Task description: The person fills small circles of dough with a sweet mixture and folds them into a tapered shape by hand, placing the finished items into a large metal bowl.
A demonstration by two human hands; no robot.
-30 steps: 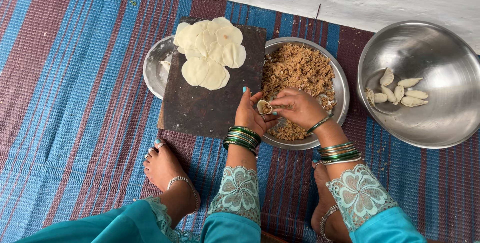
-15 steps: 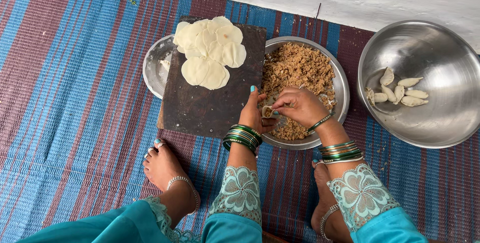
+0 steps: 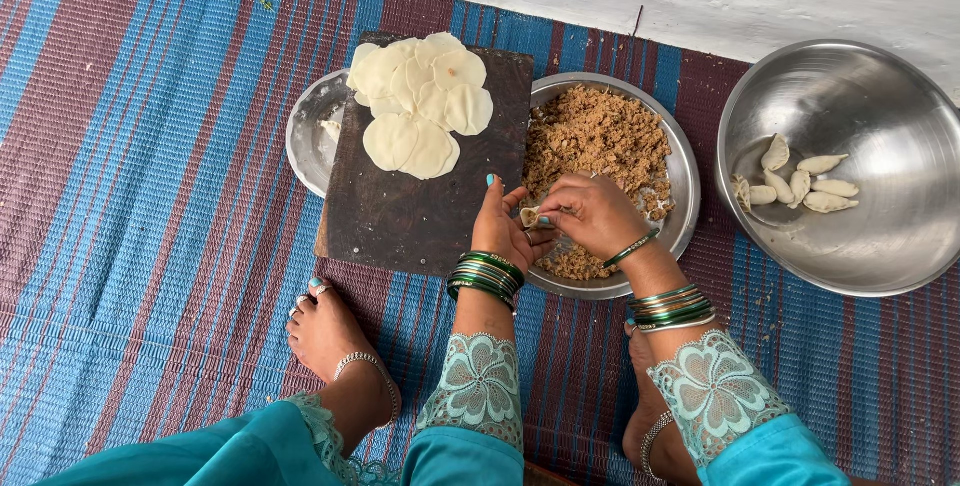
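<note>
Both hands meet over the filling bowl (image 3: pixel 680 176): left hand (image 3: pixel 500 229) and right hand (image 3: pixel 595 214) fingers pinch one small dumpling (image 3: pixel 529 216); dough rounds (image 3: pixel 420 106) lie at ten o'clock.

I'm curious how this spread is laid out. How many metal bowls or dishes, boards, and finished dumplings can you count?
Metal vessels: 3, namely the large bowl, the filling dish and the small dish.
Dark board: 1.
Finished dumplings in the large bowl: about 8.
Total: about 12.
</note>
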